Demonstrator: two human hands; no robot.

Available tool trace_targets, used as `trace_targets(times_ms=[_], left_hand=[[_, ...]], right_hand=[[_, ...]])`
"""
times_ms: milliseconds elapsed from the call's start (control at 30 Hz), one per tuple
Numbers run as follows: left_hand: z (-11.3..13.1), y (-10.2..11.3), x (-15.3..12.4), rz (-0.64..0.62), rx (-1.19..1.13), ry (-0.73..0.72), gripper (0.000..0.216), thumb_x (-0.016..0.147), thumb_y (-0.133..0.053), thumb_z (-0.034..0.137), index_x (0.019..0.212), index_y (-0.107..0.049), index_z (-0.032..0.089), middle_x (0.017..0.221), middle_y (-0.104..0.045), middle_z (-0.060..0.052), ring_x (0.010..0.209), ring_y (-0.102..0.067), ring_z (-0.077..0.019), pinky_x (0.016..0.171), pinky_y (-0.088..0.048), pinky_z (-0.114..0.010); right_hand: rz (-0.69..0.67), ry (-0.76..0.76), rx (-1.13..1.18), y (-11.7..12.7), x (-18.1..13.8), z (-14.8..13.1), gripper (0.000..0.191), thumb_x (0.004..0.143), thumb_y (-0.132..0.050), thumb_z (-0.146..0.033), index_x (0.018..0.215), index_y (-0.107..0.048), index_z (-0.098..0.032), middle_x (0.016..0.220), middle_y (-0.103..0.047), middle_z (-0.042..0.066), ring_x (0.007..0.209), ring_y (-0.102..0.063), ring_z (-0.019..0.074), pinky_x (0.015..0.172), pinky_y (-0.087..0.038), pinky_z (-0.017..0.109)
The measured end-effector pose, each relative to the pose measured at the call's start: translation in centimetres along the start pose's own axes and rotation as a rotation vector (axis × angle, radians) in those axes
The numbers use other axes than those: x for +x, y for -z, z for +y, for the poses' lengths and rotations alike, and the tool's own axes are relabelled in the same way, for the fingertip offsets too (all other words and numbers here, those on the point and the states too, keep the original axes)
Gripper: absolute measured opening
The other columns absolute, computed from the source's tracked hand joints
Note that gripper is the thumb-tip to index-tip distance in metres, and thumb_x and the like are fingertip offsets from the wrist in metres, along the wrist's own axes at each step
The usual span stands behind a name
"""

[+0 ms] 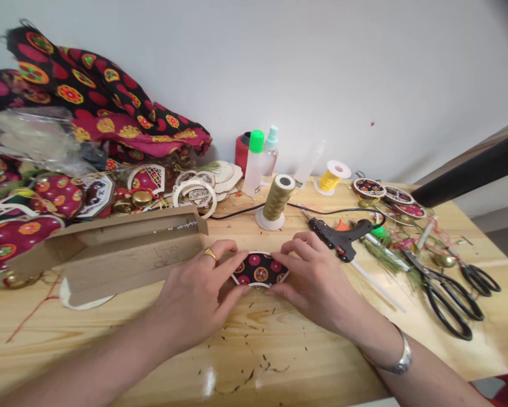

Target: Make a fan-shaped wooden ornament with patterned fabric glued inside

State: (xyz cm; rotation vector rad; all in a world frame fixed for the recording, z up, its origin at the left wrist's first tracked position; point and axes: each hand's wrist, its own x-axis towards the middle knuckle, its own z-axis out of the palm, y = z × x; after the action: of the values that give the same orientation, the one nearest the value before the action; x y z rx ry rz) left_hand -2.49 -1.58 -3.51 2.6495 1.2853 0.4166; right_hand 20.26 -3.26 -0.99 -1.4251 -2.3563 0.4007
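Note:
A small fan-shaped piece (pixel 259 269) covered in black fabric with red and yellow dots and edged in white lies on the wooden table (pixel 245 350). My left hand (pixel 198 288), wearing a gold ring, pinches its left side with thumb and fingers. Its right side is gripped the same way by my right hand (pixel 315 277), which has a silver bangle on the wrist. Both hands press the piece against the tabletop.
A cardboard box (pixel 122 251) lies left of my hands. Behind are an olive thread spool (pixel 277 200), yellow spool (pixel 332 178), bottles (pixel 257 161), a black glue gun (pixel 341 234) and patterned fabric (pixel 88 90). Black scissors (pixel 448 297) lie at the right. Thread scraps dot the near table.

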Motion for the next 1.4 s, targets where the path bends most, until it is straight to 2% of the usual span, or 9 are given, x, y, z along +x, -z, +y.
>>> trace_targets(times_ms=[367,1400], left_hand=[[-0.07,-0.05,0.05,0.013,0.002,-0.011,0.036,0.089,-0.052,0.038,0.122,-0.054,0.023,0.121,-0.059,-0.01,0.087,-0.066,-0.0245,0.062,-0.054,-0.037],[-0.02,0.06,-0.03,-0.017,-0.005,0.011,0.038,0.09,-0.051,0.037,0.124,-0.055,0.021,0.123,-0.057,-0.01,0.086,-0.066,-0.0245,0.063,-0.054,-0.039]], right_hand=[[-0.007,-0.015,-0.006,-0.31,0.05,-0.01,0.027,0.079,-0.072,-0.034,0.1,-0.07,-0.017,0.1,-0.062,0.009,0.097,-0.046,0.0272,0.083,-0.046,0.044],[-0.006,-0.016,-0.004,-0.22,0.07,-0.12,0.032,0.079,-0.072,-0.036,0.105,-0.07,-0.017,0.098,-0.062,0.01,0.096,-0.046,0.0265,0.083,-0.047,0.042]])
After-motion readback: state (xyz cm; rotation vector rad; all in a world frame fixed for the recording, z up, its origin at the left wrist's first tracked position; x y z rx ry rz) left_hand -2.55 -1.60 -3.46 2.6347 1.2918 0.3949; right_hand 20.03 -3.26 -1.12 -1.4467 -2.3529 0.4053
